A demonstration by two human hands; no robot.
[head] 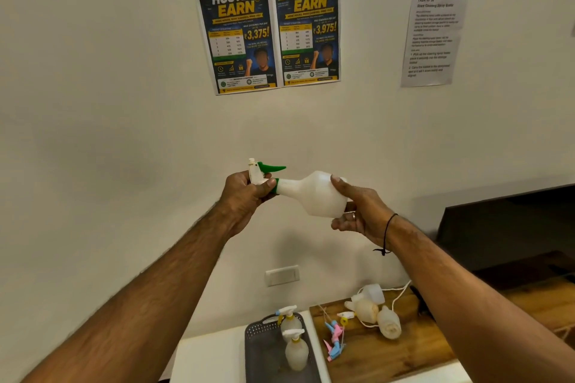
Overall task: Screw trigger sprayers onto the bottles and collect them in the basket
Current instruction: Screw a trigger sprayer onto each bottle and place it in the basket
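Cream wall behind; basket [255, 348] below, two finished bottles inside. Held horizontally at chest height, the bottle [314, 196] is gripped at its base by the right hand [357, 214]; the left hand [245, 196] grips the sprayer [259, 174]. Keep the threads aligned and turn until the green collar seats.

white bottle [314, 194] held sideways, green-white sprayer [259, 172] attached

Soft, dim indoor light; wide-angle bending, corners darkened.
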